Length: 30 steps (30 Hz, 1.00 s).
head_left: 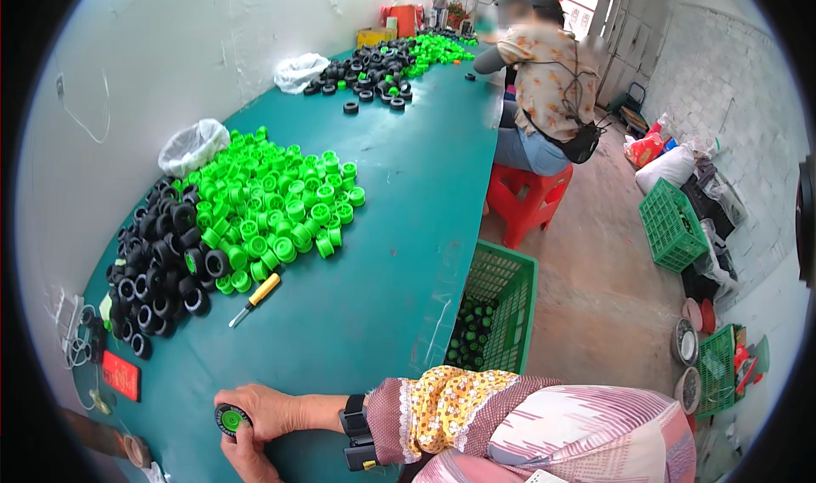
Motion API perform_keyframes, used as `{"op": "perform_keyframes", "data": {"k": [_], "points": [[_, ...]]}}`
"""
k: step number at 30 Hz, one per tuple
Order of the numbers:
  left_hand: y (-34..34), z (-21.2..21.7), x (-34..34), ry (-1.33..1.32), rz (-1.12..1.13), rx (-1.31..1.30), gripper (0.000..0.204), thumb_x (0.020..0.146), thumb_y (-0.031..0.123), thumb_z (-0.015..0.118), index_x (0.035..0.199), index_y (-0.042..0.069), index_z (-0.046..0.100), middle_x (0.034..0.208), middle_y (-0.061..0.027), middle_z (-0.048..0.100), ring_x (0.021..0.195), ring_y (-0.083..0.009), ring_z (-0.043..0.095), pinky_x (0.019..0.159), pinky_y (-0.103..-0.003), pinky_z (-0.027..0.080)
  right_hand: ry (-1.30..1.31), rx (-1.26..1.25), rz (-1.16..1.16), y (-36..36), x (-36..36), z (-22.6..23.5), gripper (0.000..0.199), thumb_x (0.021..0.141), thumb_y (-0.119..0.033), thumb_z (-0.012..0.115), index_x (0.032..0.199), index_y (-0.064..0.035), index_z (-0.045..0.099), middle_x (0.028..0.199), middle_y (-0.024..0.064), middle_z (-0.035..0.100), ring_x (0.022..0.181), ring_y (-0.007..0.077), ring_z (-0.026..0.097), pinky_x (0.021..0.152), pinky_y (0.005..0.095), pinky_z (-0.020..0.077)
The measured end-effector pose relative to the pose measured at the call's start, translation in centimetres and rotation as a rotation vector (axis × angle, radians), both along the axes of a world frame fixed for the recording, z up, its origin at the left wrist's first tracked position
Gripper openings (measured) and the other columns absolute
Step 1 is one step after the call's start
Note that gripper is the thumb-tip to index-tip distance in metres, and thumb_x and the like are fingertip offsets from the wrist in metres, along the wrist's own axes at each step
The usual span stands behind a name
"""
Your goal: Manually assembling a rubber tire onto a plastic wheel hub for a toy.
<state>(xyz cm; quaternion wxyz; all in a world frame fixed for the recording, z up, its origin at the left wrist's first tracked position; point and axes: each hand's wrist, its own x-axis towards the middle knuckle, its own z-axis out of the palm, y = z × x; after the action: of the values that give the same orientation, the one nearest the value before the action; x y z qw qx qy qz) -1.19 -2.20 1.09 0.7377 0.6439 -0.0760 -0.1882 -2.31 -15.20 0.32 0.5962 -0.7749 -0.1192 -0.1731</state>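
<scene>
A small toy wheel (232, 420), a black tyre around a green hub, is held between my two hands low over the table. My right hand (270, 408) closes on its upper right side, the arm reaching in from the right with a black wrist strap. From the lower edge comes my left hand (245, 456), its thumb pressed against the wheel's lower side; its other fingers are partly hidden. Farther up the table lie a heap of green wheel hubs (276, 198) and a heap of black tyres (153, 279). A screwdriver (255, 299) with a yellow handle lies beside them.
A red flat packet (121, 375) and cables lie at the left edge. A green crate (501, 313) with wheels stands beside the table (374, 288). Another person (548, 75) sits on a red stool (529, 198) near more heaps. Crates and bags line the right wall.
</scene>
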Motion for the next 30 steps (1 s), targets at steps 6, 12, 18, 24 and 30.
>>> {"op": "perform_keyframes", "data": {"k": [6, 12, 18, 24, 30], "points": [[0.3, -1.8, 0.8, -0.095, -0.082, -0.072, 0.026, 0.077, 0.022, 0.057, 0.093, 0.001, 0.053, 0.077, -0.0046, 0.056, 0.06, -0.013, 0.055, 0.051, -0.024, 0.045, -0.034, 0.017, -0.028, 0.8, -0.4, -0.4, 0.037, 0.061, -0.014, 0.065, 0.093, -0.0089, 0.045, 0.072, 0.0092, 0.057, 0.068, 0.0294, 0.057, 0.055, 0.0363, 0.0445], [-0.5, -1.3, 0.5, -0.132, -0.08, -0.042, 0.026, 0.079, 0.022, 0.055, 0.091, -0.002, 0.053, 0.071, -0.0053, 0.056, 0.05, -0.0117, 0.051, 0.042, -0.021, 0.041, 0.231, 0.185, 0.045, 0.2, -2.9, 2.4, 0.034, 0.066, -0.02, 0.063, 0.093, -0.0105, 0.047, 0.072, 0.0099, 0.058, 0.065, 0.023, 0.058, 0.056, 0.0336, 0.0467], [-1.0, -2.3, 0.5, -0.316, 0.062, -0.103, 0.028, 0.087, 0.031, 0.051, 0.076, 0.005, 0.053, 0.065, 0.0015, 0.05, 0.057, -0.0067, 0.047, 0.05, -0.022, 0.038, -0.086, -0.131, -0.171, 1.1, -2.3, -1.6, 0.042, 0.061, -0.028, 0.068, 0.094, -0.0097, 0.05, 0.079, 0.0105, 0.058, 0.072, 0.0267, 0.057, 0.064, 0.0363, 0.0466], [0.6, -2.7, -0.1, -0.407, -0.094, 0.086, 0.028, 0.088, 0.028, 0.05, 0.071, 0.006, 0.052, 0.067, 0.0038, 0.048, 0.06, -0.0046, 0.043, 0.053, -0.021, 0.036, -0.045, -0.19, -0.199, 1.4, -4.8, -2.2, 0.048, 0.058, -0.034, 0.068, 0.095, -0.009, 0.052, 0.086, 0.0129, 0.058, 0.082, 0.0334, 0.054, 0.074, 0.0396, 0.0438], [0.0, -3.0, -1.5, -0.433, -0.05, 0.063, 0.022, 0.085, 0.019, 0.05, 0.067, 0.005, 0.051, 0.065, 0.004, 0.047, 0.059, -0.0049, 0.041, 0.052, -0.021, 0.034, -0.047, -0.204, -0.224, 1.3, -7.2, -2.4, 0.049, 0.057, -0.035, 0.069, 0.094, -0.0075, 0.052, 0.086, 0.015, 0.058, 0.083, 0.034, 0.054, 0.074, 0.0406, 0.0436]]}}
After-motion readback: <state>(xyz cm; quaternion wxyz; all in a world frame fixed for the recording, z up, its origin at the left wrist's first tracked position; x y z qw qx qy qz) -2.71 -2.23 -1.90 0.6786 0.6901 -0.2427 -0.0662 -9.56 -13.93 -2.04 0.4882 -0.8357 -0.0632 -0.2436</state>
